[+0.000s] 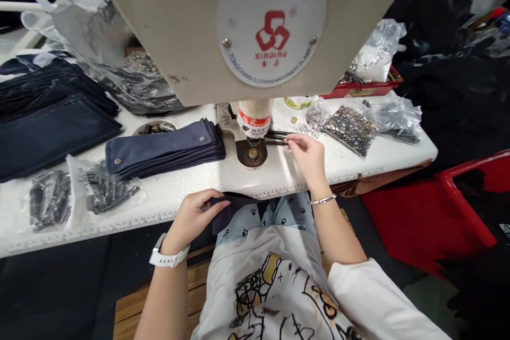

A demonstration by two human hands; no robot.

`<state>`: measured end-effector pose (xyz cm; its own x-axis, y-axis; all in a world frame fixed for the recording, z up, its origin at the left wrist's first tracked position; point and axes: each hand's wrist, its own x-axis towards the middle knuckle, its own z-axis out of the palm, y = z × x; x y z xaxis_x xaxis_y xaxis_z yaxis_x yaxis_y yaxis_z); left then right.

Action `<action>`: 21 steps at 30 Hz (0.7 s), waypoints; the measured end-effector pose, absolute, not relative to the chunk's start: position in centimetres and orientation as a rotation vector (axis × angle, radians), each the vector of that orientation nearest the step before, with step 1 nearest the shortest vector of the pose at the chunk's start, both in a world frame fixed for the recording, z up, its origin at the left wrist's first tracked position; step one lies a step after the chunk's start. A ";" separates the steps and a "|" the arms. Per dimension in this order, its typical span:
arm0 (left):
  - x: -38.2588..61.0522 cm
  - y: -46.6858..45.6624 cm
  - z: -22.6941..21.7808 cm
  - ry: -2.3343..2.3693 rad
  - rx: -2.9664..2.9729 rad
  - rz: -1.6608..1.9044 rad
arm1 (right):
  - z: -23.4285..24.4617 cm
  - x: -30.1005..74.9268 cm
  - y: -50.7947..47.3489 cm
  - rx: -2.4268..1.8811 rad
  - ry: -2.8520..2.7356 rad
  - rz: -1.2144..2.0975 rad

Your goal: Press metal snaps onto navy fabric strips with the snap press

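My left hand [199,215] pinches a navy fabric strip [221,217] that hangs over my lap at the table's front edge. To the right of the snap press head [255,119], my right hand [308,156] has its fingertips pressed together by the ends of thin dark ribbed rods [275,137]. Whatever lies between those fingertips is too small to make out. Below the press head, a round metal die [253,153] sits in a dark plate. A stack of navy fabric strips with metal snaps [167,146] lies left of the press.
Larger folded navy pieces [51,127] pile up at far left, with plastic bags of dark parts [50,199] in front. On the right are a bag of small metal pieces [350,126], loose metal bits [308,128] and a red tray [364,87]. A red chair [434,207] stands beside the table.
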<state>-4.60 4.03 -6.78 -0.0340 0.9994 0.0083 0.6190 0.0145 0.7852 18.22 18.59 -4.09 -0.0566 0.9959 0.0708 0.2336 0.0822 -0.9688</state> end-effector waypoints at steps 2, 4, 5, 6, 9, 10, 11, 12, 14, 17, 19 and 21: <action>-4.6 4.0 -6.8 1.717 1.661 0.847 | -5.1 19.7 19.1 -1.429 -1.611 0.709; -4.6 4.0 -6.8 1.720 1.656 0.855 | -5.9 20.8 19.4 -1.484 -1.741 0.545; -4.6 4.0 -6.8 1.724 1.655 0.856 | -6.2 21.0 19.6 -1.492 -1.782 0.513; -4.6 4.0 -6.8 1.728 1.655 0.857 | -6.5 21.2 19.7 -1.495 -1.806 0.492; -4.6 4.0 -7.0 1.741 1.648 0.863 | -7.0 21.4 20.0 -1.508 -1.813 0.454; -4.7 4.0 -7.0 1.743 1.645 0.864 | -7.0 21.3 20.0 -1.514 -1.801 0.451; -4.7 4.0 -7.1 1.744 1.642 0.867 | -7.0 21.2 20.0 -1.514 -1.779 0.454; -4.7 4.0 -7.1 1.743 1.642 0.867 | -6.9 21.0 19.9 -1.499 -1.751 0.467; -4.6 4.0 -7.0 1.737 1.650 0.862 | -6.4 20.3 19.5 -1.409 -1.680 0.615; -4.6 4.0 -6.9 1.728 1.667 0.863 | -5.3 18.5 18.6 -1.130 -1.512 1.316; -4.6 4.0 -6.8 1.723 1.675 0.871 | -4.5 17.1 18.1 -0.882 -1.301 1.828; -4.6 3.9 -6.8 1.716 1.685 0.880 | -3.7 16.0 17.8 -0.697 -1.099 2.112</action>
<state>-4.61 3.91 -6.81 -0.0412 0.9980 0.0478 0.6212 -0.0119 0.7835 15.99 17.77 -3.73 -0.6483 0.7453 -0.1560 -0.3002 -0.4384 -0.8472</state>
